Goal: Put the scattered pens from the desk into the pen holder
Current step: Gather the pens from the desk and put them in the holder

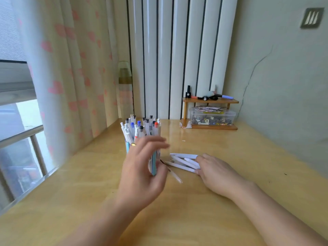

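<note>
The loose pens (184, 161) are found under the right hand's (215, 172) flat fingertips, long axes pointing left toward the pen holder (154, 163). The holder (nearly full) is steadied by the left hand (142, 173), fingers spread, its grip blurred.

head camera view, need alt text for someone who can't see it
A person's left hand steadies a pen holder full of upright pens on a wooden desk, while the right hand rests on a few white pens lying beside it. Behind are a heart-patterned curtain and a small wooden shelf.
</note>
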